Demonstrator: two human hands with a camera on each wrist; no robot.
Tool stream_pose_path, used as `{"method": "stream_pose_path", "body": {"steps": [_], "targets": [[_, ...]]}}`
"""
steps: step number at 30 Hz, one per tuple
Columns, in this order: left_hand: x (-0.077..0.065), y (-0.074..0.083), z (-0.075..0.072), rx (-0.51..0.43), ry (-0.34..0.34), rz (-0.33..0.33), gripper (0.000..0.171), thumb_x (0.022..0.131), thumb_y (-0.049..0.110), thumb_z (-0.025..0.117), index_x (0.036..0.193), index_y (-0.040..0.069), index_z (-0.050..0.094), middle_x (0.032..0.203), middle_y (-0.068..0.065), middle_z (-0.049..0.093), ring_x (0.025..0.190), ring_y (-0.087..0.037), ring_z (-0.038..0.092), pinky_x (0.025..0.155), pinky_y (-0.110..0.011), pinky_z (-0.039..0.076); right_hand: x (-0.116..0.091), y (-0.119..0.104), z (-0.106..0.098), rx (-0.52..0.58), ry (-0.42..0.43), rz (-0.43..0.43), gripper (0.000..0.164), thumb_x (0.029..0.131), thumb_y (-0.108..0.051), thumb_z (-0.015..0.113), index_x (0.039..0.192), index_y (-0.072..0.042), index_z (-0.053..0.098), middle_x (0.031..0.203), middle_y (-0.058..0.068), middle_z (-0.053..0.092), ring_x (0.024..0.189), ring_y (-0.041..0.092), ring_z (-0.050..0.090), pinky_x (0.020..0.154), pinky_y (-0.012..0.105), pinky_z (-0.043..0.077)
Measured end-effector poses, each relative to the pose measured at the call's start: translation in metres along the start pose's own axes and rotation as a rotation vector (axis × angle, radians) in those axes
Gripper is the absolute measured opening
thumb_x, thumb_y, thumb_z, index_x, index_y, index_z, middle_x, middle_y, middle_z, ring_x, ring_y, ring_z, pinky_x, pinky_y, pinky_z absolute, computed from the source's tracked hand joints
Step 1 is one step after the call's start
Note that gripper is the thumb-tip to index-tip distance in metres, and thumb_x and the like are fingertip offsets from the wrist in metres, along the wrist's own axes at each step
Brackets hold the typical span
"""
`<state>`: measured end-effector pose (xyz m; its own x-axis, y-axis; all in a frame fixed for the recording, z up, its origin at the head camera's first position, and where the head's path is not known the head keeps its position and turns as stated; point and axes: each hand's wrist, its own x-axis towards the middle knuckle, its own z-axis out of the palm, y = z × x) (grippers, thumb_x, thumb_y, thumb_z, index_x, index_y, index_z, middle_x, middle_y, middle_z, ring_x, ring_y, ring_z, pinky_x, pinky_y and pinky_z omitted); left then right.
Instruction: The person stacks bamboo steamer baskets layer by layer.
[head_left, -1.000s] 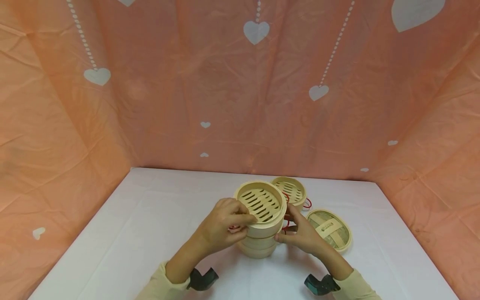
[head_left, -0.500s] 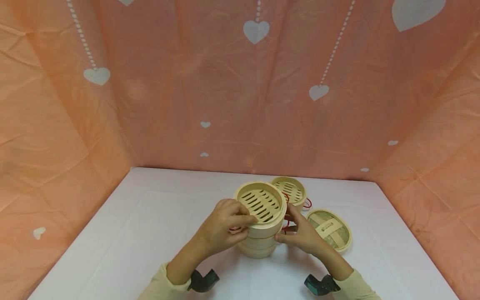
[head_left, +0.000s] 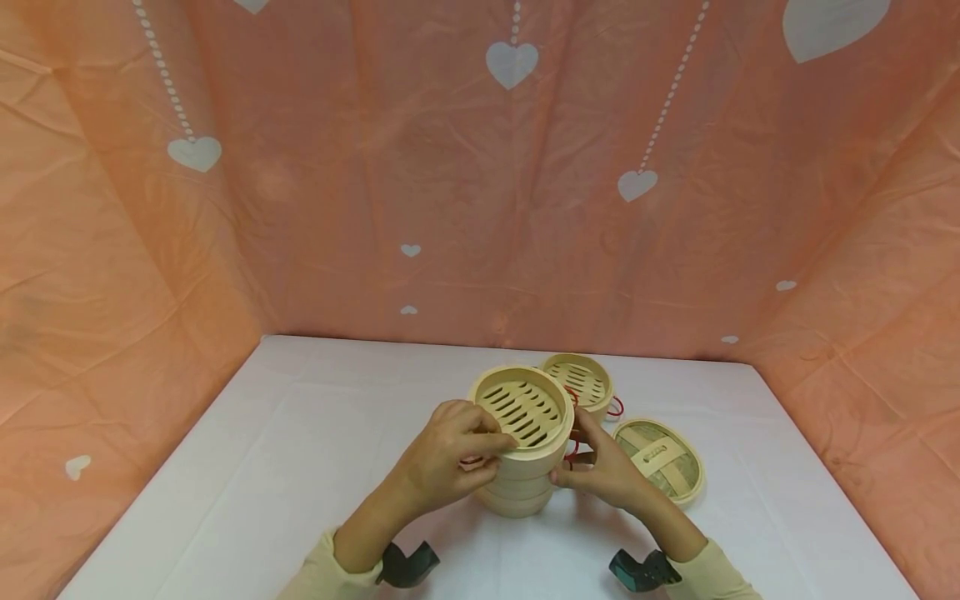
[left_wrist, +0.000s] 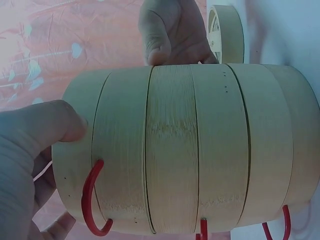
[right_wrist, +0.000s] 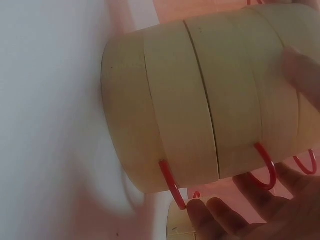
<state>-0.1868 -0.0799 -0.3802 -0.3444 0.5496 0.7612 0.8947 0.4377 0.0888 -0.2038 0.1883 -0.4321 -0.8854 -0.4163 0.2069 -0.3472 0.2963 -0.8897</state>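
Observation:
In the middle of the white table stands a stack of round bamboo steamer baskets with red loop handles. Its uppermost basket faces up, showing a slatted floor with nothing on it. My left hand pinches this basket at its left front rim, thumb on the outer wall and fingers over the edge. From the right, my right hand holds the stack's side between thumb and fingers. A red handle shows beside the right fingers in the right wrist view.
Behind the stack, slightly right, sits another bamboo steamer basket with red handles. A woven bamboo lid lies to the right, near the right hand. Orange cloth with white hearts walls the table at the back and sides.
The uppermost basket has sunk a little and shifted slightly right and toward me, the left fingers moving with it. The right hand stays nearly still.

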Motion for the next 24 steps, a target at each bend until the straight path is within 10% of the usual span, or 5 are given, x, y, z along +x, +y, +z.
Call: {"method": "stream_pose_path", "body": {"steps": [24], "targets": [[0.0009,0.0007,0.0009,0.027,-0.010,-0.002,0.030,0.068,0.009,0.075,0.095,0.022,0.075,0.094,0.006,0.062,0.093,-0.011,0.057,0.088,-0.036,0.047,0.0014,-0.0015,-0.0014,-0.004,-0.002,0.022,0.092,0.073,-0.015,0.082,0.148,-0.008,0.030,0.133,0.023,0.051,0.117,0.037,0.051,0.085,0.040,0.054]]}}
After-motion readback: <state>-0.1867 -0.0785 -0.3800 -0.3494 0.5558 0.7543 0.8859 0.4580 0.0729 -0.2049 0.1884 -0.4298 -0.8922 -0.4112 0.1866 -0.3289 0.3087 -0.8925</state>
